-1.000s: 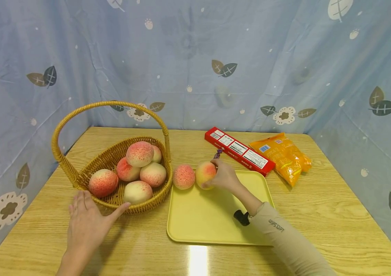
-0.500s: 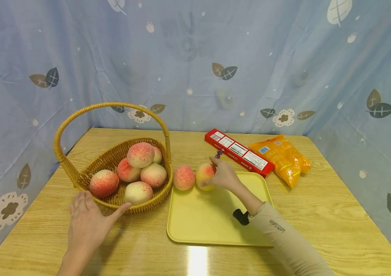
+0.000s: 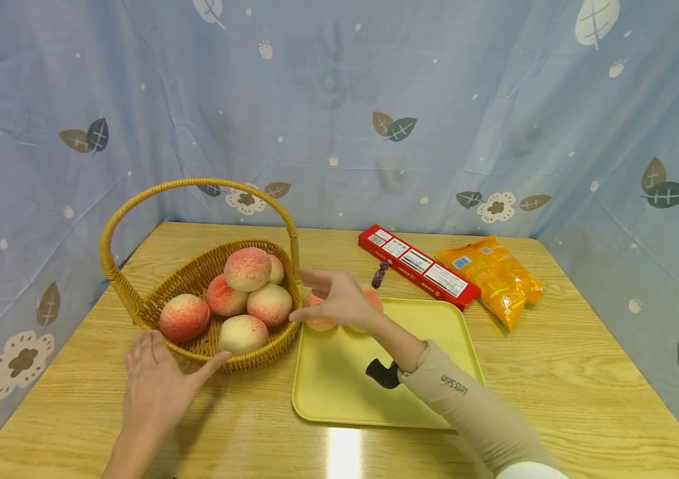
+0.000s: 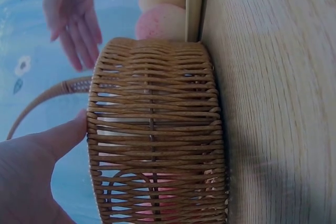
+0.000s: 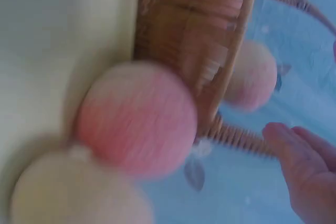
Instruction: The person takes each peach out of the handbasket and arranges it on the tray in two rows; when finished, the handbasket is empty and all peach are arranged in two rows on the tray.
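A wicker basket [image 3: 255,361] with a tall handle holds several peaches [image 3: 247,269] at the left. My left hand [image 3: 158,389] rests at its front rim, thumb and fingers spread apart; in the left wrist view the thumb reaches the rim of the woven wall [image 4: 157,129]. My right hand [image 3: 342,303] holds nothing and hovers beside the basket's right rim, fingers stretched toward it. Behind that hand, partly covered in the head view, a pink peach [image 5: 139,119] and a paler, yellowish peach [image 5: 79,195] sit side by side at the left end of the yellow tray [image 3: 339,392].
Behind the tray lie a long red box [image 3: 419,266] and a small purple-wrapped candy [image 3: 380,275]. An orange bag [image 3: 497,276] is at the back right. A blue patterned curtain [image 3: 339,120] stands along the table's back and sides.
My right hand has let go of the yellowish peach on the tray and moved left to the basket's right rim. My left hand keeps its place at the front rim.
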Action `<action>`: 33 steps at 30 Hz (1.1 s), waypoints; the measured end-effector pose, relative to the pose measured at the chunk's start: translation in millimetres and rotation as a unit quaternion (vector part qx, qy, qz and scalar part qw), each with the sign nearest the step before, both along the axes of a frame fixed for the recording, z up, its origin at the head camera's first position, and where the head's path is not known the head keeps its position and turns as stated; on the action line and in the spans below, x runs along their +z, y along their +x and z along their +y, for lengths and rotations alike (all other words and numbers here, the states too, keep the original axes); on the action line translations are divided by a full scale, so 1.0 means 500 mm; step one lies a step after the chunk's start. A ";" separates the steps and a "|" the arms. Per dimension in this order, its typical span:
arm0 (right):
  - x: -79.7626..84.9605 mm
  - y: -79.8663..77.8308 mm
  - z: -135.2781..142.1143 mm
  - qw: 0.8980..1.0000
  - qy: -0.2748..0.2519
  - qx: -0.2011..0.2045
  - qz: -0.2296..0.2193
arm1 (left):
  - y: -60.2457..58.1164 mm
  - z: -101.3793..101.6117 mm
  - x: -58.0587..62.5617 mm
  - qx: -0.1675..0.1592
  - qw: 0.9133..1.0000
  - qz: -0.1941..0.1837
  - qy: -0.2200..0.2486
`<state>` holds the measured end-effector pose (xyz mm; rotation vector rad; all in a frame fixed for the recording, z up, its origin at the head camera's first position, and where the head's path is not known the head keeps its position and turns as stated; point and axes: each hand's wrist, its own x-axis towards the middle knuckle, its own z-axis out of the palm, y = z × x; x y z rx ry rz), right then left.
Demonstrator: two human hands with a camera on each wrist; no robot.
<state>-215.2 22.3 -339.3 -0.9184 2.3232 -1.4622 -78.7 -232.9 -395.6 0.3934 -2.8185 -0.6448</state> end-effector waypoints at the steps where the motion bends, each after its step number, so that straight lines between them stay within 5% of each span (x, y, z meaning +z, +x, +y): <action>1: 0.001 0.001 -0.015 1.000 -0.004 0.007 -0.012 | 0.000 0.000 0.000 0.001 1.000 -0.004 0.003; 7: 0.011 0.005 -0.102 0.997 -0.006 -0.054 -0.062 | -0.002 0.002 0.002 0.000 1.000 -0.016 0.011; 17: 0.009 -0.020 -0.204 0.975 0.018 -0.192 -0.112 | -0.003 0.003 0.001 -0.001 1.000 -0.006 0.007; 25: -0.009 -0.042 -0.226 0.963 -0.003 -0.222 -0.150 | 0.000 0.006 0.002 0.002 1.000 -0.004 0.001; 33: -0.018 -0.048 -0.228 0.966 0.004 -0.235 -0.109 | 0.002 0.004 0.002 0.003 1.000 0.002 0.002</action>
